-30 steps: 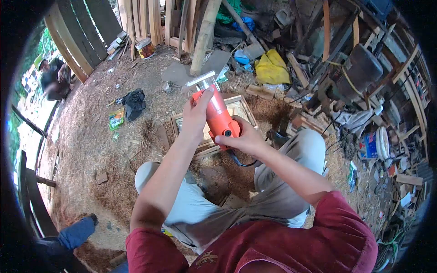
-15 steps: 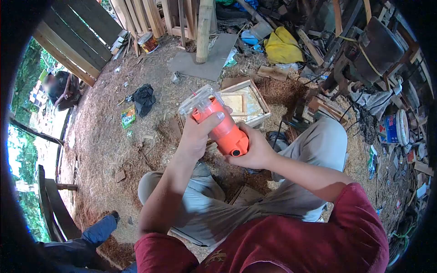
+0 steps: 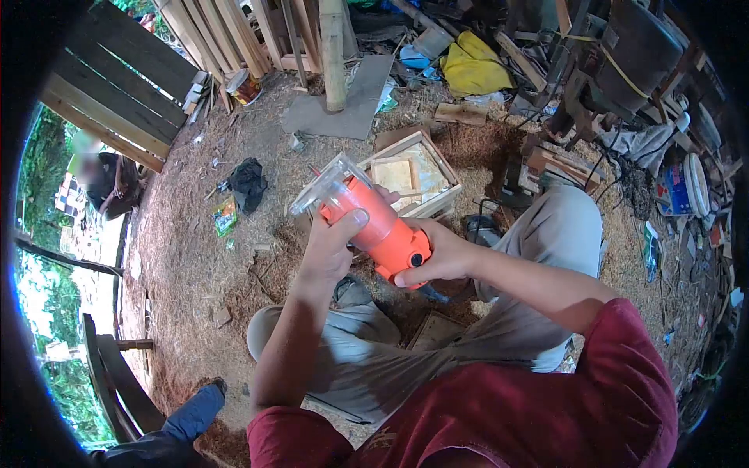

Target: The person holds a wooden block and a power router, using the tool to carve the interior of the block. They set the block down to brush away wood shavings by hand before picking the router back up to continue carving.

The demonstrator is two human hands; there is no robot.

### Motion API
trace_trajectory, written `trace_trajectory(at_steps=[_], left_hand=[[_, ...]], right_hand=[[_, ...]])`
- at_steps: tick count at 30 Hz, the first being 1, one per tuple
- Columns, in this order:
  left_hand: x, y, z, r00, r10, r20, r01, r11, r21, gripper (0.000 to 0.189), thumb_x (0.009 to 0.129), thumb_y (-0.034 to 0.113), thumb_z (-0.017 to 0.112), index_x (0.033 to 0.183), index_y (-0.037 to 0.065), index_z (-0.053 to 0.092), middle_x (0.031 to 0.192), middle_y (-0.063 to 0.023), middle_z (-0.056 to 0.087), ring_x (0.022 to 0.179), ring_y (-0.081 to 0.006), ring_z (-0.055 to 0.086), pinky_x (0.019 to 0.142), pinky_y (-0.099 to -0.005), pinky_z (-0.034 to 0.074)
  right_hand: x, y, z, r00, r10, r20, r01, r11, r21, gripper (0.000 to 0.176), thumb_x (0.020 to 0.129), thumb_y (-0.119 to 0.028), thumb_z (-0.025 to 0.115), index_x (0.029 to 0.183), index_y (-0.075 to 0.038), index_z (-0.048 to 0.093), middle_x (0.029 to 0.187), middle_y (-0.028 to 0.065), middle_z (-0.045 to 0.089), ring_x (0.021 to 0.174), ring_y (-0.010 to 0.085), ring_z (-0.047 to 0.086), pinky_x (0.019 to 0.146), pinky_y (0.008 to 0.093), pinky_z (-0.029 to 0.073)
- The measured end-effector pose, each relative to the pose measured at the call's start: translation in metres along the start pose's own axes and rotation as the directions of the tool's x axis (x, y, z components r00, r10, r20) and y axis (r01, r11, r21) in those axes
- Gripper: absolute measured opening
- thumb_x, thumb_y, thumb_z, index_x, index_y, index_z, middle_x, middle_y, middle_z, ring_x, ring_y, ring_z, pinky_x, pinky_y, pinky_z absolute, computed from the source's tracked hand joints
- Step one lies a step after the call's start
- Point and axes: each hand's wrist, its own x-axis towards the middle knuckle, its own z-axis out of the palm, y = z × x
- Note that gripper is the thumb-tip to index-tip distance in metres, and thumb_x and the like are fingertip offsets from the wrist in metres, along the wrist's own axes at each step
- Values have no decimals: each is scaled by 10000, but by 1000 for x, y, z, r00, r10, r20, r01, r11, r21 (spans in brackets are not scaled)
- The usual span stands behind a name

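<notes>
An orange trim router (image 3: 384, 234) with a clear plastic base is held up in front of my lap, between both hands. My left hand (image 3: 334, 243) wraps around the body near the clear base, its thumb lying across the front. Around the back end, beside a round black cap, my right hand (image 3: 438, 256) is closed. The clear base points up and to the left, and a thin red tip shows near it. Behind the router, a shallow wooden frame box (image 3: 441, 204) rests on the ground with a pale square wood piece (image 3: 394, 175) inside.
Sawdust covers the ground. A wooden post (image 3: 332, 62) stands on a grey sheet (image 3: 312, 118) ahead. Scrap wood, a yellow cloth (image 3: 474, 69) and a paint bucket (image 3: 677, 187) lie to the right. A black plastic bag (image 3: 247, 186) is leftward; another person (image 3: 109, 183) sits far left.
The router has tipped slightly, its clear base shifting left and its back end lower. Both hands keep their hold. The whole view has turned a little.
</notes>
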Motion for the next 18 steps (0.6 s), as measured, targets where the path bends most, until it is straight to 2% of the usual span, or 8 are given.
trace_trajectory(at_steps=[1,7,10,13,16,18], left_hand=[[0,1,0,1000,-3,5,3,1000,15,550,860,326,697,1255,-8,511,1180,-155,608,1217,-354,580,953,-476,535],[4,-10,-2,991,-72,-116,67,997,-44,489,902,281,667,1253,-10,491,1162,-149,613,1190,-352,600,932,-475,548],[2,-4,11,975,-72,-208,57,995,-79,369,886,167,652,1196,-15,567,1073,-133,667,1015,-246,670,897,-405,552],[6,-7,16,964,9,-267,8,998,65,331,878,133,663,1165,-11,582,1022,-113,673,968,-217,673,868,-381,554],[9,-11,12,960,-48,-274,88,987,133,411,906,178,651,1241,-7,500,1129,-161,628,1059,-298,660,907,-434,551],[9,-12,13,956,-55,-288,96,987,129,407,891,159,658,1237,2,510,1130,-151,633,1043,-272,665,904,-427,547]], right_hand=[[0,-1,0,1000,18,20,-19,999,41,647,687,-192,879,1213,13,564,1040,67,690,909,126,658,826,289,542],[2,6,9,987,106,-120,-114,992,-59,628,711,-153,854,1235,7,548,1025,61,698,900,126,671,846,300,549],[0,7,16,969,38,-243,-89,976,-200,607,687,-190,855,1175,17,559,972,85,701,860,144,679,817,311,553],[-1,2,17,932,-69,-354,-111,879,-463,636,632,-287,853,1097,38,563,919,173,680,822,258,689,772,360,545],[-2,2,18,913,-135,-385,-84,861,-502,613,626,-310,850,1040,37,559,873,198,662,809,294,687,753,374,540],[-3,4,19,904,-154,-399,-84,851,-519,623,617,-310,855,1047,38,568,880,194,669,816,285,690,757,372,541]])
